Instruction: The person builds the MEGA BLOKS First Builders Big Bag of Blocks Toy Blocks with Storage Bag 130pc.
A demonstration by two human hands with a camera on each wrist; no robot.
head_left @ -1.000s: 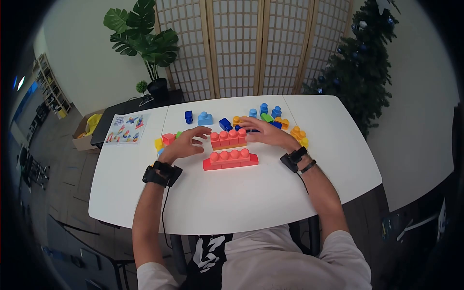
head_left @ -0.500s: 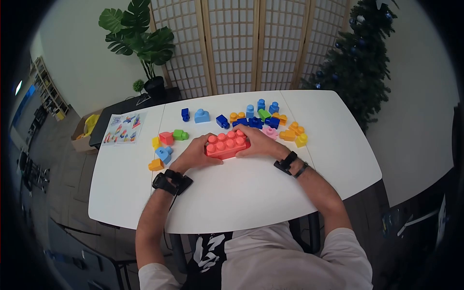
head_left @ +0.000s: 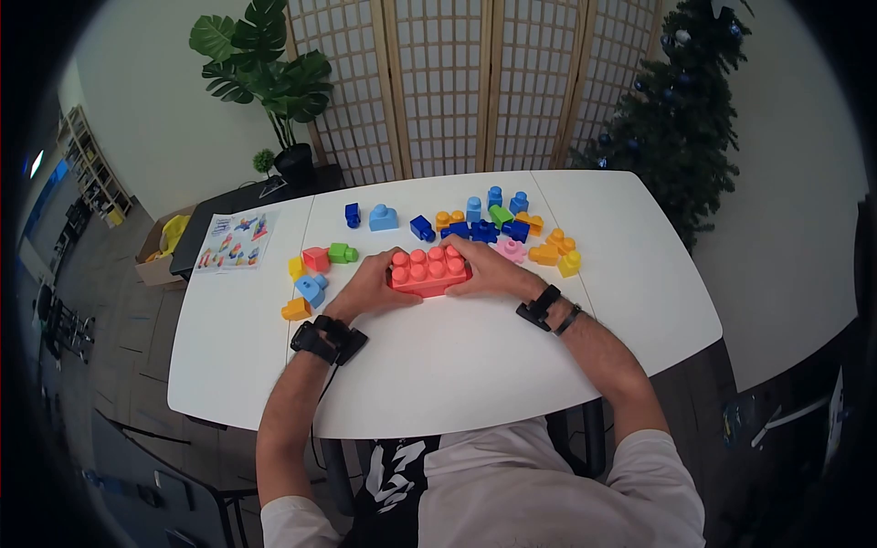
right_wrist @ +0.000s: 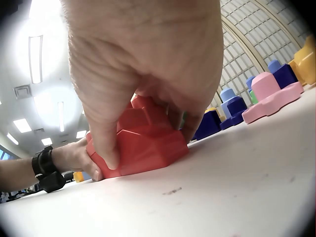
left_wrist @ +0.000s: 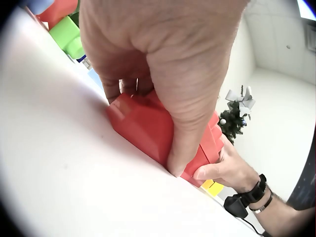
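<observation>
Two rows of round studs top the red block assembly (head_left: 427, 274), which rests on the white table. My left hand (head_left: 370, 288) grips its left end, thumb on the near side and fingers around the far side. At the other end my right hand (head_left: 484, 269) holds it the same way. In the left wrist view the left thumb presses the red side (left_wrist: 143, 131) down by the tabletop. The right wrist view shows the right thumb on the angled red face (right_wrist: 145, 150), with the fingers partly hidden behind it.
Left of the hands lie a green block (head_left: 343, 253), a red block (head_left: 315, 259), a light blue one (head_left: 311, 290) and orange and yellow ones. Behind are dark blue (head_left: 422, 228) and other blocks; a pink one (head_left: 512, 250) sits near the right hand. A printed sheet (head_left: 236, 243) lies far left.
The two separate red rows from a second ago now stand together as one two-row piece. Both hands came inward and took hold of its ends; little has moved since half a second ago.
</observation>
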